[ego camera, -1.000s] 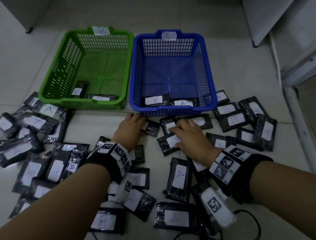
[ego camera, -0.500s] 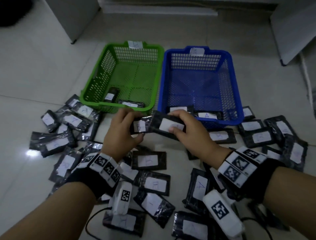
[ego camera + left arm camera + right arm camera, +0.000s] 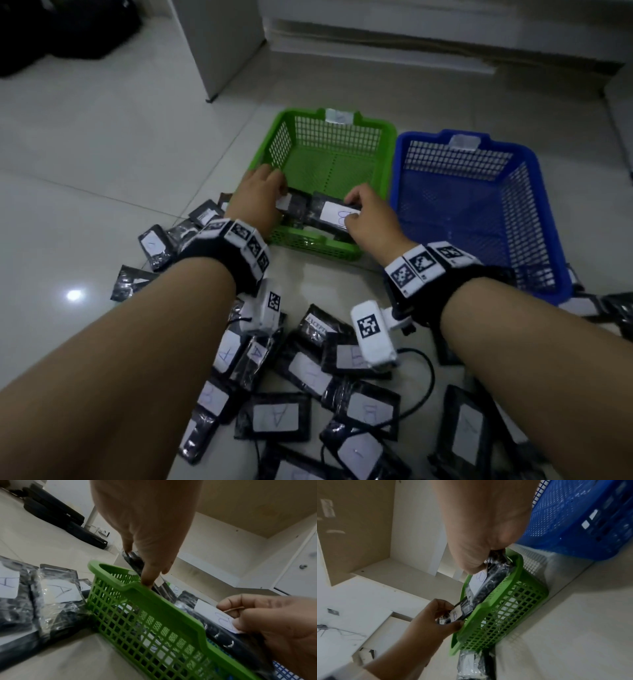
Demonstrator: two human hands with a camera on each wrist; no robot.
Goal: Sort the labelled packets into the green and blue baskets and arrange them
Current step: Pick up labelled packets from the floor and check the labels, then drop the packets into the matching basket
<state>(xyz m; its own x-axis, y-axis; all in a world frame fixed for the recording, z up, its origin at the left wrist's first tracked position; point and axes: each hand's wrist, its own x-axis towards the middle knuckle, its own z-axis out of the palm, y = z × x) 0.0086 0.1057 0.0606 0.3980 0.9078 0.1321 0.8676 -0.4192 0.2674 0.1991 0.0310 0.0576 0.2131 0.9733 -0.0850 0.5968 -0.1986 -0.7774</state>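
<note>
Both hands hover over the near end of the green basket [image 3: 329,168]. My left hand [image 3: 279,197] pinches a small black packet [image 3: 294,207] with a white label marked B [image 3: 455,615]. Beside it, my right hand [image 3: 351,209] grips a larger black packet [image 3: 317,214] by its white B label [image 3: 337,216]. The two packets sit side by side just above the basket's front rim [image 3: 154,599]. More packets lie inside the green basket under them. The blue basket [image 3: 543,205] stands directly to the right.
Several black labelled packets [image 3: 277,416] cover the floor between my forearms and left of the green basket. A black cable [image 3: 423,373] loops among them. A white cabinet [image 3: 219,51] stands behind the baskets, with dark bags [image 3: 51,31] at the far left.
Both hands picked packets off the floor in front of the blue basket, lifted them, and carried them left over the green basket's near end.
</note>
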